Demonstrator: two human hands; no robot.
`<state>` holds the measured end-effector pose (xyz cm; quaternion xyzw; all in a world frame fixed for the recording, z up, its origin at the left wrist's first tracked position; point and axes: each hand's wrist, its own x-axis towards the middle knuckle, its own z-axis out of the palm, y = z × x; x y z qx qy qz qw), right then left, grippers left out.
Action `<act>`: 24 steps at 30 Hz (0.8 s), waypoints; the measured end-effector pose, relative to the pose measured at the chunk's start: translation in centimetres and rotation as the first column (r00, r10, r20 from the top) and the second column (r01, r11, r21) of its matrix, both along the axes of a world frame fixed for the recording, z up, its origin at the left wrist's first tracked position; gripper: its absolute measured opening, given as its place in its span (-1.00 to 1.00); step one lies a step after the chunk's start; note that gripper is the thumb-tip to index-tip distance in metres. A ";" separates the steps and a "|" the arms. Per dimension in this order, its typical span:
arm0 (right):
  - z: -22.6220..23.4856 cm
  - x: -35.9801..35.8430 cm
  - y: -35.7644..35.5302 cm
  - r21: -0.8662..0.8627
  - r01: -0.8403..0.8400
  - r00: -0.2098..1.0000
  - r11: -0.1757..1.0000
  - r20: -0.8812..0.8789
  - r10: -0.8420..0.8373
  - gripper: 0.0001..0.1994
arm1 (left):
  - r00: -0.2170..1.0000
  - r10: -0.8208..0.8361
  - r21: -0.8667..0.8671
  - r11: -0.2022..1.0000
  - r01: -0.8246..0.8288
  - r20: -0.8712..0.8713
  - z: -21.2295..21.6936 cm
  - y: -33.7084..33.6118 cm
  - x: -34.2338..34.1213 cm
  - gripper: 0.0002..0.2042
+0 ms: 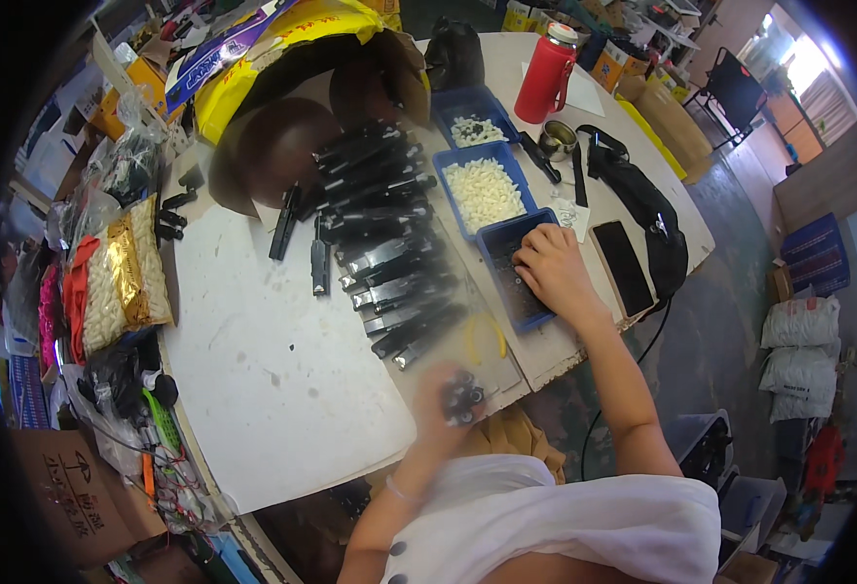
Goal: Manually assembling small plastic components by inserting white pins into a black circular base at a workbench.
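My left hand (430, 401), smeared by motion, is closed on a black part with several round ends (462, 397) in front of the table's near edge. My right hand (552, 265) reaches into a dark blue tray (502, 261), fingers bent and close together. Small bits lie on that tray's bottom; whatever the fingertips pinch is hidden. Left of the trays, long black parts with shiny ends (389, 263) lie in a stacked row. Two similar black pieces, one slanted (286, 222) and one upright in view (320, 261), rest apart from the row.
Beyond the right hand stands a blue tray of small white pieces (487, 192), with another blue tray (475, 117) behind. A phone (623, 268), black pouch (654, 219), metal cup (557, 141) and red bottle (547, 73) line the right side. Yellow-handled pliers (487, 338) lie near the edge.
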<state>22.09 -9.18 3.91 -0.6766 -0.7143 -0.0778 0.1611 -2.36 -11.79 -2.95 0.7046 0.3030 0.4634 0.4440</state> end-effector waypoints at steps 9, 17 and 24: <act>-0.1 0.4 0.6 0.011 -0.060 0.995 0.998 0.079 0.059 -0.88 | 1.000 0.003 0.002 1.000 -0.003 0.008 0.3 0.1 0.2 -0.52; -0.5 1.3 0.7 -0.005 -0.076 0.997 0.997 -0.002 0.076 -0.91 | 1.000 0.005 0.004 1.000 -0.005 0.031 0.1 0.0 0.2 -0.53; 0.0 1.0 0.9 -0.016 -0.088 0.995 0.996 0.050 0.089 -0.92 | 1.000 0.010 -0.002 1.000 -0.010 0.028 -0.1 -0.1 0.1 -0.52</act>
